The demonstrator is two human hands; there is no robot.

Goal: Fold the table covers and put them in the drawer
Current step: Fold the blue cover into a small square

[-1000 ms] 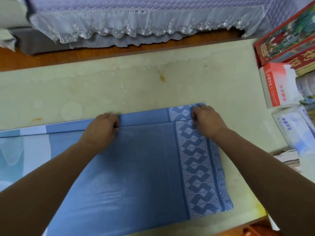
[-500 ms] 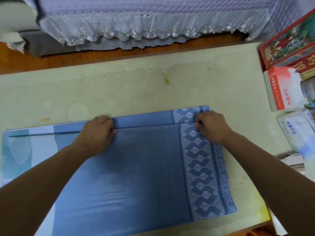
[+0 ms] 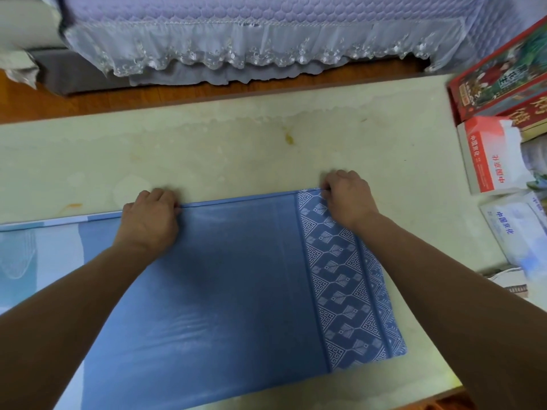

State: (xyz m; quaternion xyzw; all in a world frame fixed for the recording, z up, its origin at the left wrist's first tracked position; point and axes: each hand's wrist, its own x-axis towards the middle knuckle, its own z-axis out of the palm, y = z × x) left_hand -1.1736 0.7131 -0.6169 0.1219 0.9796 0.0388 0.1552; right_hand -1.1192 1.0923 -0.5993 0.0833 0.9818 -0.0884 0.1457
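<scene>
A blue table cover (image 3: pixel 236 279) lies folded on the pale tabletop (image 3: pixel 225 152), with a white geometric border along its right side and a lighter blue and white part at the left. My left hand (image 3: pixel 149 221) grips the cover's far edge near the middle, fingers curled over it. My right hand (image 3: pixel 349 199) pinches the far right corner on the patterned border. The top layer's far edge lines up with the layer beneath. No drawer is in view.
Red printed boxes (image 3: pixel 500 81), a red and white tissue box (image 3: pixel 488 155) and a plastic-wrapped tissue pack (image 3: pixel 515 235) crowd the table's right end. A sofa with a lace-trimmed lilac cover (image 3: pixel 251 34) stands beyond the table on a wooden floor.
Both hands have drawn the top layer's far edge away from me, so the strip of lower layer that showed beyond it is now covered and the edges meet.
</scene>
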